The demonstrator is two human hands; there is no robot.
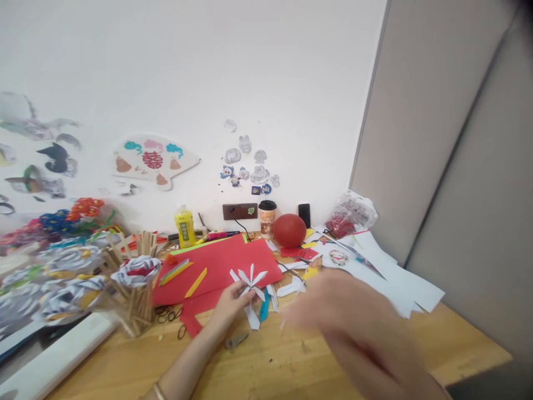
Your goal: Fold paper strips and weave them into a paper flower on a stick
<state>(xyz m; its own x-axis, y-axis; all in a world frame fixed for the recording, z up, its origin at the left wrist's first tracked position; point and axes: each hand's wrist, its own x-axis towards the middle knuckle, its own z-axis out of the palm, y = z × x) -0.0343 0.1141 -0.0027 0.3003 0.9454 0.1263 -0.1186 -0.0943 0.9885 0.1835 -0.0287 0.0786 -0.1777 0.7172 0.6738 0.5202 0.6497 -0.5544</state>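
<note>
Above the wooden table, the left hand pinches a paper flower, best held centrally; right hand blurred, hold unclear.

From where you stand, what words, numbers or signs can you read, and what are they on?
"囍", red, on the white fan-shaped wall decoration.
Yellow plastic bottle: print too blurred to read.
Orange-patterned paper cup with black lid: lettering too blurred.
Nothing else reads.
</note>
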